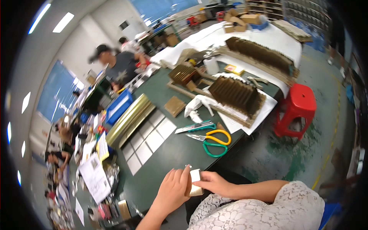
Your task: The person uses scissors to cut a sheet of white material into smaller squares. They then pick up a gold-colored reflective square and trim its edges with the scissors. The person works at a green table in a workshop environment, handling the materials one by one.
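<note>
By the table's (pixel 147 180) near edge, left hand (pixel 173 188) and right hand (pixel 217 184) hold a small block (pixel 195 177), white at its far end, cream nearer.

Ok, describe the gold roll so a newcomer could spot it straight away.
Start at the big green table and look toward its left side in the picture. There, the gold roll lies between the blue tray and the grid of pale squares. Unlike those neighbours, it is long, rounded and metallic-shiny.
</note>
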The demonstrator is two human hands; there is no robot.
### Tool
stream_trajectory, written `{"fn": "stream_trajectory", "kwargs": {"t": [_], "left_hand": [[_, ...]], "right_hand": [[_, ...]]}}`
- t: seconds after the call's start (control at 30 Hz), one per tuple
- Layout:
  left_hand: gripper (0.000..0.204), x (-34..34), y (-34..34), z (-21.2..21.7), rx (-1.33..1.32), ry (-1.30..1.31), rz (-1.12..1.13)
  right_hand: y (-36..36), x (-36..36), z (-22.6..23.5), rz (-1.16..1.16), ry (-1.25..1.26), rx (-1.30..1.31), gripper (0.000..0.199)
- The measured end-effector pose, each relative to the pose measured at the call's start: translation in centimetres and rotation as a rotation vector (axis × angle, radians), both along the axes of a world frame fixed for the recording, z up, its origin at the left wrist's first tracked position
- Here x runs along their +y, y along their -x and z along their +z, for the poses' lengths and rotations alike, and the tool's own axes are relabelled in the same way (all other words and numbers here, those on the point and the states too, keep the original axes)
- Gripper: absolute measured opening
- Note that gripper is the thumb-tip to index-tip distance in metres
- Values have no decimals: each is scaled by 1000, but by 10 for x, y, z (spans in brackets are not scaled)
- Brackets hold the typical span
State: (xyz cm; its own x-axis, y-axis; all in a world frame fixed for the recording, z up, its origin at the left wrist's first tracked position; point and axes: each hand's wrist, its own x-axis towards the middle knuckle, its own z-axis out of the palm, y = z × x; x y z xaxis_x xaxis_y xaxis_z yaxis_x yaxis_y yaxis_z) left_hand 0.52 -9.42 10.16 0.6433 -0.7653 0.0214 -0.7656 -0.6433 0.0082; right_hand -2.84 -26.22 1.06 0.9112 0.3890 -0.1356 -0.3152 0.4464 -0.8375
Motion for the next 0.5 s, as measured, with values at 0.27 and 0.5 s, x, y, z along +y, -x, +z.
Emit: {"fn": "stream_trajectory", "kwargs": {"t": [0.27, 0.5], "left_hand": [[96, -16, -9, 7, 161, 67, -94], [84, 5, -10, -1, 247, 192, -90]], "right_hand": [[1, -31, -4, 6, 22, 14, 31], [-4, -20, 5, 47, 113, 22, 33]]}}
